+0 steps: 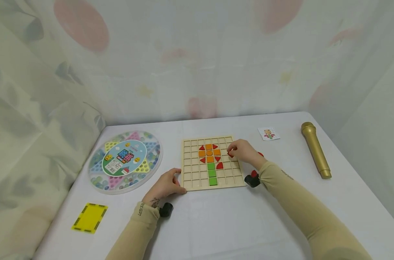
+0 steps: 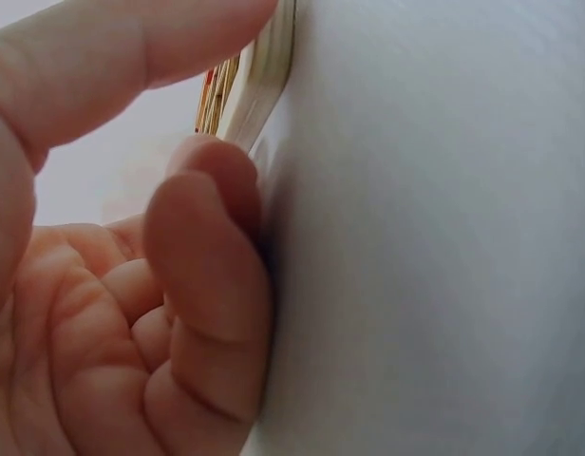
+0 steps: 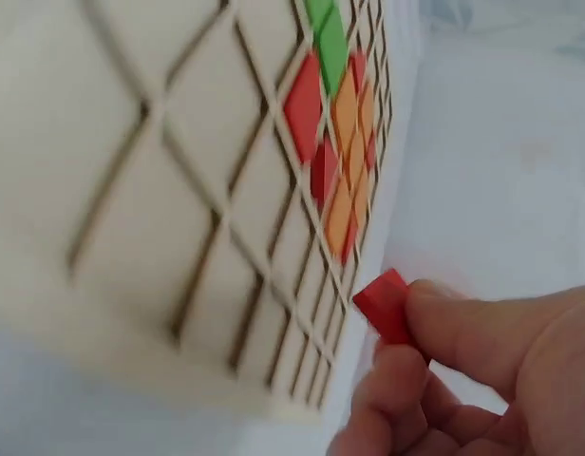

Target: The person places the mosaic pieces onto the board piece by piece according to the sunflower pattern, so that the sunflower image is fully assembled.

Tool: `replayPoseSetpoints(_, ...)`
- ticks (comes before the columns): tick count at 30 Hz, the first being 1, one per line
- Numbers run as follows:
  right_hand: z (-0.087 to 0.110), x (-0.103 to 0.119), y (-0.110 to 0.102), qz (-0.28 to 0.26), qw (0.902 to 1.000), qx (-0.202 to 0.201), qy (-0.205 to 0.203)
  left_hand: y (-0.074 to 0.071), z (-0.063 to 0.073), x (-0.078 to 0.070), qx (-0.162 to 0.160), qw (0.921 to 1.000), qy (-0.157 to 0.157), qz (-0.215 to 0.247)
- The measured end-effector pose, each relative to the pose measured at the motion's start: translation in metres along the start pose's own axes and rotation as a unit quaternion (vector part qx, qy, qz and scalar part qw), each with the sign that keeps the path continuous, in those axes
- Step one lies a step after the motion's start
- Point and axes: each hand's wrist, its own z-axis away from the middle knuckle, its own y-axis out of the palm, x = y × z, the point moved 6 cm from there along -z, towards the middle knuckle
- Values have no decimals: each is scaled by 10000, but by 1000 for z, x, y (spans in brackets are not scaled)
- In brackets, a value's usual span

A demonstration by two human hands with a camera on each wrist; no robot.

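A square wooden grid board (image 1: 191,177) lies flat on the table. Orange pieces (image 1: 217,152) with red triangles (image 1: 202,147) around them form a flower on it, above a column of green squares (image 1: 212,173). A red quarter-round piece (image 1: 219,165) lies beside that stem. My left hand (image 1: 165,185) holds the board's near left corner, thumb at the front edge and fingers at the left side. Over the board's right part, my right hand (image 1: 243,151) pinches a small red piece (image 3: 383,304) between thumb and fingers; its full shape is partly covered.
More red pieces (image 1: 260,154) lie right of the board, partly behind the right wrist. A small pattern card (image 1: 268,133) and a gold microphone (image 1: 316,150) are farther right. At left are a round boxed marble game (image 1: 125,162) and a yellow card (image 1: 90,218).
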Motion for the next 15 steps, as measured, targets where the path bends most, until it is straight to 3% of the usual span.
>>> replayPoseSetpoints(7, 0, 1, 23, -204, 9987, -159, 429, 1, 1, 0, 28, 10000, -17, 39)
replayPoseSetpoints(15, 8, 1, 31, -441, 9951, -382, 792, 1, 0, -1, 35, 10000, 0, 27)
